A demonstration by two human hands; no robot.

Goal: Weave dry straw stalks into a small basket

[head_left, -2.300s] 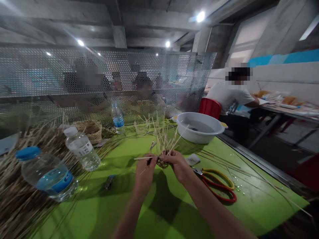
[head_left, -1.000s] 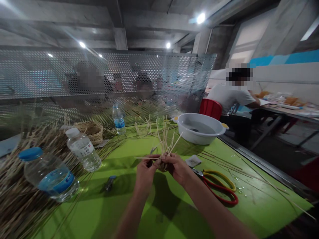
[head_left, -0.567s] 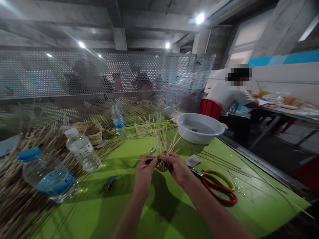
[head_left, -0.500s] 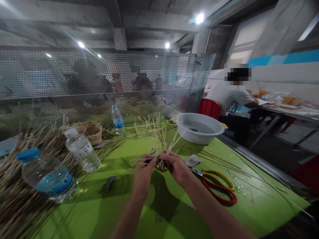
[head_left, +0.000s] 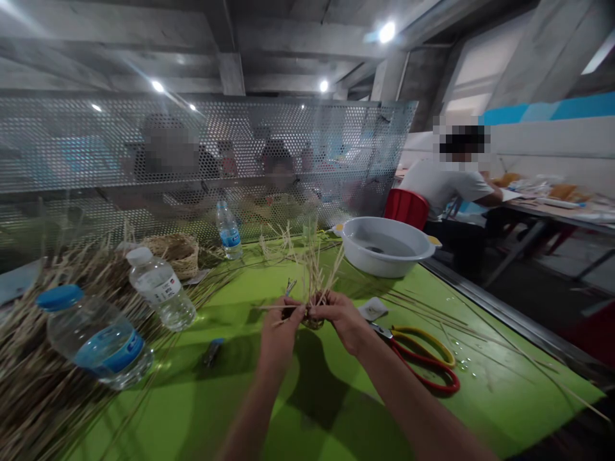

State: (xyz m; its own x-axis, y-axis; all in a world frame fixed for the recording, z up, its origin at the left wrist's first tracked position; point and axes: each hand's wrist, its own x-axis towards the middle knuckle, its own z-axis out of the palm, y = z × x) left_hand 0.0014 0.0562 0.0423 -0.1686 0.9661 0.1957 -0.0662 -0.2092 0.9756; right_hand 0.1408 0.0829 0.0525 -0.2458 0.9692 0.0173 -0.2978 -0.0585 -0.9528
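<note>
Above the green table, both hands grip a small partly woven basket (head_left: 314, 321) with pale strips standing up from it in a loose bunch. My left hand (head_left: 281, 330) is closed on its left side, thumb and fingers pinching near the rim. On the right side my right hand (head_left: 340, 320) is closed too, its thumb and fingertips almost meeting the left ones. One strip (head_left: 271, 307) sticks out sideways past my left hand. The fingers hide much of the weave. To the right of my right wrist lie scissors (head_left: 423, 358) with red and yellow handles.
A grey basin (head_left: 389, 256) of water stands at the back right. Bottles (head_left: 103, 349) and a heap of dry stalks (head_left: 29, 358) fill the left, with a finished-looking basket (head_left: 175, 253) behind. A small dark tool (head_left: 211, 352) lies left of my hands. A person (head_left: 451, 182) sits beyond the table.
The basket has turned or tilted slightly in my hands, and its upright strips have shifted. My right fingertips have moved closer to the left ones.
</note>
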